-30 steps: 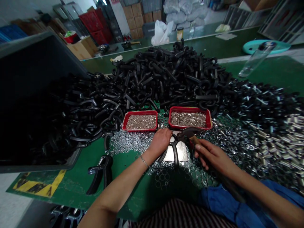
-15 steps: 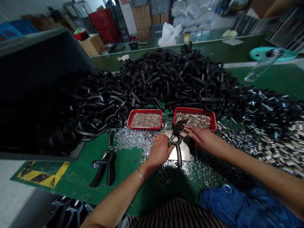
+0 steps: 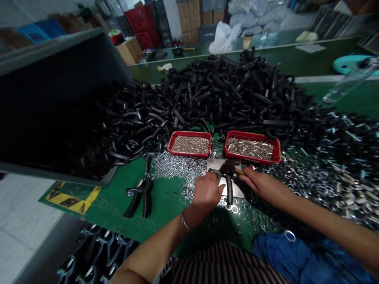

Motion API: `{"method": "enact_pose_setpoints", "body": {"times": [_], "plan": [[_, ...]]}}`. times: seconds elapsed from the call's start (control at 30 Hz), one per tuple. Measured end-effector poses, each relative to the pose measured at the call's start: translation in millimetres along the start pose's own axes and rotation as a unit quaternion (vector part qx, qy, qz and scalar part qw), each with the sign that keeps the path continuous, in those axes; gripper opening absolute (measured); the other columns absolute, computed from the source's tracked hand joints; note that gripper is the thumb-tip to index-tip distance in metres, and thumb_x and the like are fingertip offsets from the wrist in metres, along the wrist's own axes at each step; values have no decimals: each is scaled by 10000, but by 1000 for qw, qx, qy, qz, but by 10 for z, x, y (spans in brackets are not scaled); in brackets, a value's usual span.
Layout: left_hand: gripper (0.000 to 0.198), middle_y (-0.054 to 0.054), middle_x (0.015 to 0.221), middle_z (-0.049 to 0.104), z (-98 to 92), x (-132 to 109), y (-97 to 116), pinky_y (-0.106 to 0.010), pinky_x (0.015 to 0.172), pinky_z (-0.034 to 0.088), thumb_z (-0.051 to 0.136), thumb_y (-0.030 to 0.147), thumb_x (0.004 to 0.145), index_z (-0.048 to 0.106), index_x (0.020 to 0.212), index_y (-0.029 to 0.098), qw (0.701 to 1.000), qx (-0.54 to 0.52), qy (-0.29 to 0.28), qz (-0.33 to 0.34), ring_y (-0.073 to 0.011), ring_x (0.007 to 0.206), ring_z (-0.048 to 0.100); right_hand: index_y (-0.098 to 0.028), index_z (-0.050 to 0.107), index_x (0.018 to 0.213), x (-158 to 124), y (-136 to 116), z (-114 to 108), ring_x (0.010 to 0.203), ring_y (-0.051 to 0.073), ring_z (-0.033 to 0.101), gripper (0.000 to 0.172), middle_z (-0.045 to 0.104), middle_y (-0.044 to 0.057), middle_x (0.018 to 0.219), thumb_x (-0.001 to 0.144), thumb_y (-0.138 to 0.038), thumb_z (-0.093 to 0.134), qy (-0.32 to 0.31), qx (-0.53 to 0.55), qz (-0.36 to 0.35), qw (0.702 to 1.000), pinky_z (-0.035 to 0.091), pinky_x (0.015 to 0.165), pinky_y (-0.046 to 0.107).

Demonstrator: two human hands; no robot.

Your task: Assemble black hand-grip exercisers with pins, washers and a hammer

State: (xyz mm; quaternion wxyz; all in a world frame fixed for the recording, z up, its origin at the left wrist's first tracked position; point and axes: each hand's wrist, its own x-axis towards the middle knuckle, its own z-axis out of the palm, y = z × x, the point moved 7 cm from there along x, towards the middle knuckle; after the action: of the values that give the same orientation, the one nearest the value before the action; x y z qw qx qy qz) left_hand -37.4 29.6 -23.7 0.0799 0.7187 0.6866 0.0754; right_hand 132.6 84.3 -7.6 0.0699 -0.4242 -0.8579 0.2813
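Note:
My left hand (image 3: pixel 206 193) is closed around the black handles of a hand-grip part (image 3: pixel 227 185) lying on a small shiny metal plate (image 3: pixel 218 163). My right hand (image 3: pixel 259 184) grips a hammer with a wooden handle (image 3: pixel 239 172); its dark head rests on the part on the plate. Behind the plate stand two red trays: the left red tray (image 3: pixel 190 144) holds fine metal bits and the right red tray (image 3: pixel 252 148) holds small metal pins. Silver rings (image 3: pixel 177 167) lie scattered around the plate.
A big heap of black handle parts (image 3: pixel 213 94) fills the green table (image 3: pixel 166 201) behind the trays. A large dark bin (image 3: pixel 53 106) stands at the left. One finished hand grip (image 3: pixel 139 197) lies at the left; more lie in a crate (image 3: pixel 97 256) below. Metal springs (image 3: pixel 349 177) pile at right.
My right hand moved forward and brought the hammer head down onto the part. My left hand drew back slightly along the handles. The camera view shifted left.

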Motion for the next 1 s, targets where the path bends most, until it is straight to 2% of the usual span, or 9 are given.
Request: {"method": "enact_pose_setpoints", "body": {"times": [0.1,0.2,0.37,0.47,0.53,0.6,0.7,0.83,1.0], "plan": [[196,-117,969,659,39,-17,-36,-339,708,476,516,289,959,609,1017,127,1000,1,-21,-5,-250,831,652,-219,639,1026,8,168,67,721,211,681,397,713,56,836,999,-522,383,-46,96,6,994,531,667,315],[187,-88,992,667,-176,-207,-350,-314,726,481,494,285,972,614,1040,159,1000,-10,5,-22,-227,855,660,-227,630,1104,-143,423,0,836,253,703,401,736,70,988,929,-566,508,6,117,25,993,561,743,361],[270,-94,1051,675,-865,-1089,-1609,-307,770,489,480,374,981,600,1098,161,965,44,150,-211,-236,942,659,-280,615,1169,-796,919,58,793,309,728,390,751,88,1025,862,-520,604,23,54,56,997,606,705,426],[311,-111,1036,682,-1024,-1613,-2320,-325,715,496,491,410,960,621,1072,150,923,109,137,-342,-269,925,665,-392,620,1234,-1060,951,144,971,334,703,378,717,54,1154,859,-438,618,35,17,-43,998,604,836,464],[309,-118,1020,686,-1004,-1759,-2555,-336,722,508,493,396,952,635,1057,143,917,104,94,-373,-275,922,668,-430,603,1281,-1097,873,230,1046,343,666,436,693,49,1189,848,-403,637,42,-1,-104,994,586,876,482],[332,-138,1046,675,-994,-1706,-2546,-358,770,520,474,384,959,633,1101,128,927,101,86,-352,-282,950,663,-418,618,1284,-1055,731,337,1040,327,652,427,686,54,1177,858,-390,641,24,-14,-139,990,578,862,475],[380,-163,1174,622,-1017,-1379,-2173,-388,901,506,418,355,990,585,1243,127,947,121,160,-251,-288,1065,620,-349,664,1247,-976,450,406,1034,292,633,360,676,78,1172,895,-416,630,-20,-21,-145,989,547,880,458],[359,-150,1130,627,-605,-870,-1602,-387,956,478,353,176,983,590,1249,128,982,119,108,-96,-262,1037,606,-264,622,1287,-938,277,161,1174,286,557,351,628,120,1258,974,-387,522,28,5,-85,996,460,1006,503],[390,-189,1103,618,-62,-683,-1366,-436,935,473,347,67,917,609,1206,75,979,193,57,-42,-294,1009,576,-217,659,1138,-1090,898,-343,1052,275,588,276,665,122,1109,983,-354,476,159,-46,15,986,460,959,489]]}}
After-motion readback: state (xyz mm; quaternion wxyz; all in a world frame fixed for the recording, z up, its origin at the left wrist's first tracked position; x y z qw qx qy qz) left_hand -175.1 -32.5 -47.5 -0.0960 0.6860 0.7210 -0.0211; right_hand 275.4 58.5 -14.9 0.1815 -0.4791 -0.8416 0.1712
